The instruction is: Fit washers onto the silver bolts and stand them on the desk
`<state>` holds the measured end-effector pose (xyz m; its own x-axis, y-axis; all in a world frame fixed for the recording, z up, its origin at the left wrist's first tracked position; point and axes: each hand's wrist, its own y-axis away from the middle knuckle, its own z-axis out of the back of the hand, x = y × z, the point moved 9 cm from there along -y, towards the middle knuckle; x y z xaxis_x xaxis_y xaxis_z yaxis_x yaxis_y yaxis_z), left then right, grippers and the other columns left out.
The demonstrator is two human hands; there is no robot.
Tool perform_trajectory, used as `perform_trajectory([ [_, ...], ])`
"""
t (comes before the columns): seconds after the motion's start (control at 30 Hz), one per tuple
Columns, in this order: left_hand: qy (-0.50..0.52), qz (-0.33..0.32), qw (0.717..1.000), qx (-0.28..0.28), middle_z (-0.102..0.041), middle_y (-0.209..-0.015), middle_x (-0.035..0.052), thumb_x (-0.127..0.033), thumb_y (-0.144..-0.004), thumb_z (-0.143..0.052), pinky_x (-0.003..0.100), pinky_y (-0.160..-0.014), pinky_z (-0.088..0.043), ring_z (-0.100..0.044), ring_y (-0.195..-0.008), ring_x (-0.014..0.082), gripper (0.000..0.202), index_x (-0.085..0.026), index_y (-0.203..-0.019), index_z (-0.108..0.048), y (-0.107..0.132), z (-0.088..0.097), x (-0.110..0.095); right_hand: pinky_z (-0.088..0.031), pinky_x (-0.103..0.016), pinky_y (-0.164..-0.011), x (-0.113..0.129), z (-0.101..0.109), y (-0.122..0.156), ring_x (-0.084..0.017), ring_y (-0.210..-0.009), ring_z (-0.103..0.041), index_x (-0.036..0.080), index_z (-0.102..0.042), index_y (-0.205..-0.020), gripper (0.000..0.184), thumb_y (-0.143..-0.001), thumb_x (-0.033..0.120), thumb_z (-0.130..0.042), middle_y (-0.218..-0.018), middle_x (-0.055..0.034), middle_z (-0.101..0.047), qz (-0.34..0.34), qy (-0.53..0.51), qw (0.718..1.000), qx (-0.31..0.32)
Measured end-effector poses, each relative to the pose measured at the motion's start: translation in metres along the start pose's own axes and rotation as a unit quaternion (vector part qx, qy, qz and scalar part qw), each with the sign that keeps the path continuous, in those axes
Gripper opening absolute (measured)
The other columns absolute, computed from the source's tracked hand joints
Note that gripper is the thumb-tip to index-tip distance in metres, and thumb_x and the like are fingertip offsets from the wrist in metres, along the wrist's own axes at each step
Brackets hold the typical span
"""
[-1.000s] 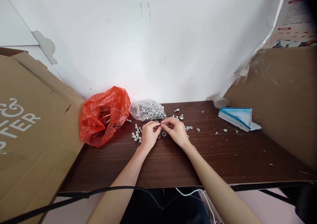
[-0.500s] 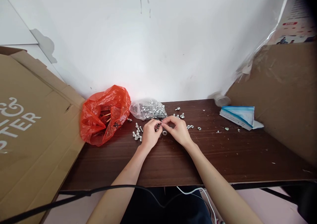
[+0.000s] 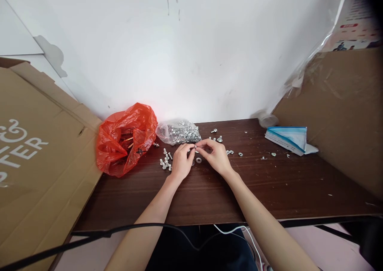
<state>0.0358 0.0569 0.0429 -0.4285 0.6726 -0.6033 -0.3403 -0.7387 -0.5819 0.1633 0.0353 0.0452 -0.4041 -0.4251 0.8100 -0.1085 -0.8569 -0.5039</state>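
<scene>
Small metal piece (image 3: pixel 195 146) sits at the meeting fingertips, mostly hidden, exact type unclear; right hand (image 3: pixel 216 156) pinches it, left hand (image 3: pixel 181 161) has fingertips against it, can't tell if clamped. Clear plastic bag (image 3: pixel 163 131) just beyond the fingers, bulging with shiny metal hardware (image 3: pixel 186 134); crinkly red bag (image 3: pixel 148 114) farther left of the fingers, copper-coloured pieces (image 3: pixel 130 139) inside, hard to make out. Flat round washer (image 3: pixel 196 160) just nearside of the fingers, silver screws (image 3: pixel 166 162) left of them, wood-grain table (image 3: pixel 209 201) beneath
</scene>
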Motion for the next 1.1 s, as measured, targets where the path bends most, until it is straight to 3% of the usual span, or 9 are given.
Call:
perform_trajectory([
  [0.37, 0.055, 0.012, 0.998, -0.016, -0.065, -0.092, 0.005, -0.012, -0.085, -0.056, 0.027, -0.076, -0.054, -0.063, -0.082, 0.0144, 0.014, -0.017, -0.091, -0.067, 0.0, 0.002, 0.004, -0.054, -0.033, -0.074, 0.009, -0.002, -0.001, -0.018, -0.076, -0.067, 0.019, -0.066, -0.088, 0.009, -0.082, 0.024, -0.061, -0.086, -0.0044, -0.07, 0.02, 0.018, 1.0, 0.012],
  [0.53, 0.083, 0.012, 0.996, -0.015, -0.065, -0.099, 0.0063, -0.013, -0.087, -0.054, 0.028, -0.082, -0.054, -0.064, -0.089, 0.0149, 0.014, -0.017, -0.095, -0.065, 0.0, 0.002, 0.002, -0.054, -0.034, -0.073, 0.011, 0.0, 0.0, -0.018, -0.075, -0.066, 0.02, -0.065, -0.088, 0.009, -0.083, 0.026, -0.061, -0.085, -0.0042, -0.069, 0.025, 0.016, 1.0, 0.005],
  [0.77, 0.058, 0.024, 0.998, -0.006, -0.066, -0.091, 0.0045, -0.014, -0.087, -0.054, 0.023, -0.067, -0.052, -0.062, -0.073, 0.012, 0.013, -0.017, -0.095, -0.064, 0.0, -0.002, 0.008, -0.054, -0.034, -0.072, 0.014, 0.0, 0.001, -0.018, -0.074, -0.065, 0.021, -0.064, -0.087, 0.009, -0.083, 0.026, -0.059, -0.085, -0.0043, -0.068, 0.034, 0.031, 0.999, 0.007],
  [1.1, 0.059, 0.024, 0.998, -0.017, -0.066, -0.088, 0.0034, -0.009, -0.082, -0.056, 0.023, -0.066, -0.051, -0.061, -0.07, 0.0109, 0.015, -0.017, -0.091, -0.066, 0.0, -0.001, 0.008, -0.052, -0.032, -0.071, 0.011, -0.004, 0.001, -0.017, -0.074, -0.063, 0.021, -0.062, -0.088, 0.011, -0.081, 0.018, -0.054, -0.085, -0.0034, -0.066, 0.038, 0.065, 0.997, 0.025],
])
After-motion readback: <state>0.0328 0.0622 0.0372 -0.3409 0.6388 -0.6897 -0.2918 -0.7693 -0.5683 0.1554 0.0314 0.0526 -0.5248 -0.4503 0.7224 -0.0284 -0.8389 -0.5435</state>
